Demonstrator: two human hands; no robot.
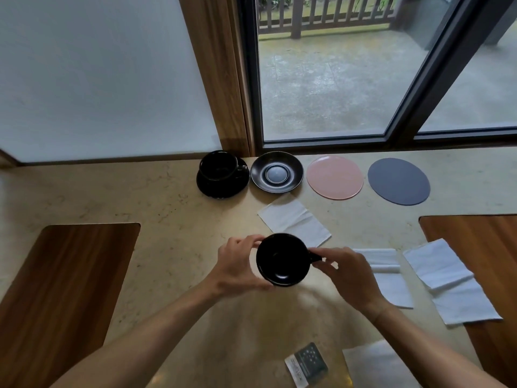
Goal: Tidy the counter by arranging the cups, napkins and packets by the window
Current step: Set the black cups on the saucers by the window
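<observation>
From the head camera, both hands carry a black cup (pixel 282 260) above the stone counter (pixel 167 208): the left hand (pixel 237 268) curls round its side, the right hand (pixel 351 271) pinches the handle. By the window, one cup on its saucer (pixel 222 173) is already set, and an empty black saucer (pixel 277 172) probably awaits this one. Three white napkins (pixel 293 219) and what looks like a packet (pixel 306 364) remain unsorted.

black cup (pixel 282 259) held up in both hands, left hand (pixel 237 268) round its side, right hand (pixel 348 273) pinching the handle, empty saucer (pixel 277 171) by the window, napkins (pixel 293 219) scattered on the surface (pixel 167 197)
</observation>
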